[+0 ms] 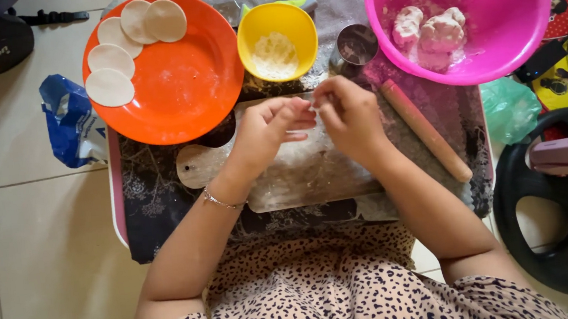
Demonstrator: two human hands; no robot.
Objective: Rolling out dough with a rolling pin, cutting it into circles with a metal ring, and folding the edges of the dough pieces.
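My left hand (269, 130) and my right hand (348, 115) meet over a floured wooden board (299, 175), fingertips pinched together on a small pale piece of dough (312, 108) that is mostly hidden by the fingers. The left wrist wears a thin bracelet. A wooden rolling pin (425, 130) lies at the board's right. Behind the hands stand a yellow bowl (277, 40) of flour and a small metal cup (355, 46).
An orange plate (182, 79) at the back left carries several flat round dough discs (110, 87). A pink basin (485, 15) with dough lumps is at the back right. A blue bag (68, 121), green bag (508, 109) and black round weight (567, 215) flank the low table.
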